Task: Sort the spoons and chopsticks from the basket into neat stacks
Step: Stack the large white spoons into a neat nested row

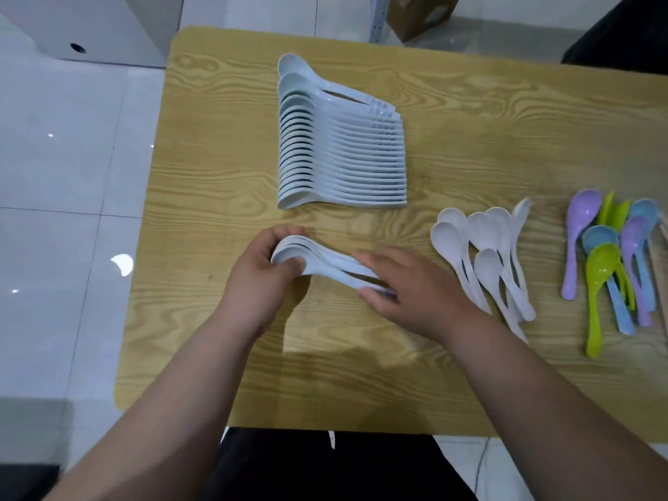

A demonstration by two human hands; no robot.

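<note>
A small nested bunch of white spoons (pixel 327 261) lies between my two hands just above the table's middle. My left hand (pixel 265 274) grips the bowl end with curled fingers and thumb. My right hand (pixel 412 287) holds the handle end, thumb below and fingers on top. Behind them a long neat row of nested white spoons (pixel 339 150) lies on the table. To the right lies a loose pile of white spoons (pixel 488 251). Coloured spoons (pixel 614 262) in purple, green and blue lie mixed at the far right. No basket is in view.
The wooden table (pixel 217 175) has rounded corners and its left edge borders white floor tiles. Wooden sticks (pixel 663 240) show at the right frame edge. A cardboard box (pixel 419 12) and a white cabinet (pixel 90 27) stand on the floor beyond the table.
</note>
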